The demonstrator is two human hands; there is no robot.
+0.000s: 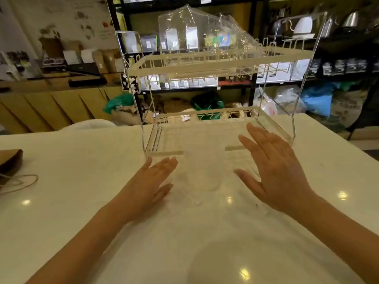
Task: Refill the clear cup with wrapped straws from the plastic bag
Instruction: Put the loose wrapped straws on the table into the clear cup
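Observation:
A clear cup (202, 171) stands on the white counter between my two hands, in front of a clear two-tier rack (223, 62); it is blurred and its contents are hard to make out. A crumpled clear plastic bag (205, 31) lies on the rack's top shelf. My left hand (151, 185) hovers left of the cup, palm down, fingers spread, holding nothing. My right hand (274, 171) is spread open to the right of the cup, over the rack's lower tray (272, 128). Wrapped straws cannot be told apart in this view.
The white counter (82, 201) stretches wide around me. A brown paper bag with a string handle (10, 167) lies at the left edge. Behind the counter are dark shelves (307, 74) with packets and kettles, and a wooden cabinet (51, 103) at the left.

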